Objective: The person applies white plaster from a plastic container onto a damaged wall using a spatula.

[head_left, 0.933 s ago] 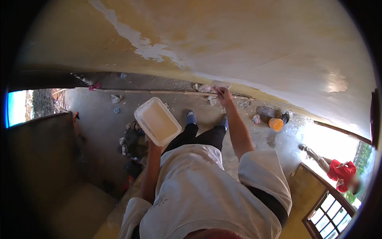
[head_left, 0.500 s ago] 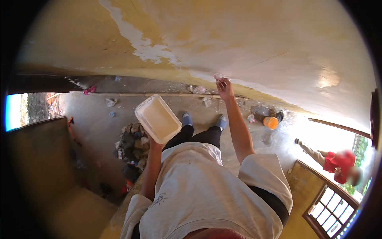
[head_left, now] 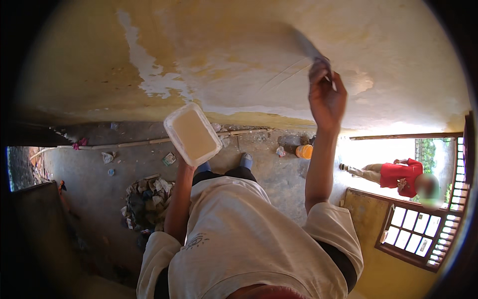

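Observation:
My left hand point(head_left: 186, 163) grips the near end of a white rectangular plastic tub point(head_left: 217, 145), whose inside looks coated or filled with a cream-coloured paste. Raised higher on the right, my right hand point(head_left: 327, 102) is closed around a putty knife point(head_left: 309, 46). Its thin dark blade is blurred and lies at the wall, pointing up and left. The yellow wall point(head_left: 214, 55) carries smeared whitish coating, with a bare pale patch point(head_left: 142, 65) on the left and fresh curved lines beside the blade.
A bamboo pole point(head_left: 149, 141) lies along the wall's foot. On the floor are a rubbish heap point(head_left: 148, 202), scattered litter and an orange bucket point(head_left: 304, 151). To the right, a person in a red shirt point(head_left: 398, 177) is by a bright doorway, near a barred window point(head_left: 412, 230).
My right hand has swept up and to the right along the wall with the putty knife, leaving curved lines. The head view has shifted right; the tub stays in my left hand.

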`<state>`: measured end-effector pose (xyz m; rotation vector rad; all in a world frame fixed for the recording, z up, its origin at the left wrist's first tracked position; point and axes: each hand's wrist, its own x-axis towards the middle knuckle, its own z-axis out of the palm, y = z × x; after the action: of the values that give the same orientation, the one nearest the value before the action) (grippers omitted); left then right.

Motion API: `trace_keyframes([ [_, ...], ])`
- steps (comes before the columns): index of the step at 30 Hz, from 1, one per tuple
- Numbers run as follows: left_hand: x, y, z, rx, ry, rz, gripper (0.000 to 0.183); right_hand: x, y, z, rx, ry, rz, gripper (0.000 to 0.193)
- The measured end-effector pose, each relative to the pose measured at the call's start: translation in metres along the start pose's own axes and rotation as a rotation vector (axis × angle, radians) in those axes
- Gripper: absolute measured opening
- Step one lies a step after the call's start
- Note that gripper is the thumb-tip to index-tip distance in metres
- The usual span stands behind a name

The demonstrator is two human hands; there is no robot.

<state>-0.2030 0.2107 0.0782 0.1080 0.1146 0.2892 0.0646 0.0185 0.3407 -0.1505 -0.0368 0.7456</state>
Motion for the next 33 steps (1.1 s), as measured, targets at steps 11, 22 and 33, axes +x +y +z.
trace_keyframes([
  [11,-0.071,0.009,-0.012,0.156,0.168,0.116,0.068,-0.021,0.103,-0.259,-0.544,0.454,0.178,0.013],
  [22,-0.120,0.014,-0.033,0.317,0.328,0.171,0.068,0.069,0.152,-0.494,-0.464,0.607,0.315,0.013],
  [33,-0.041,-0.009,-0.027,0.184,0.034,0.139,0.068,0.073,0.081,-0.170,-0.211,0.440,0.159,0.022],
])
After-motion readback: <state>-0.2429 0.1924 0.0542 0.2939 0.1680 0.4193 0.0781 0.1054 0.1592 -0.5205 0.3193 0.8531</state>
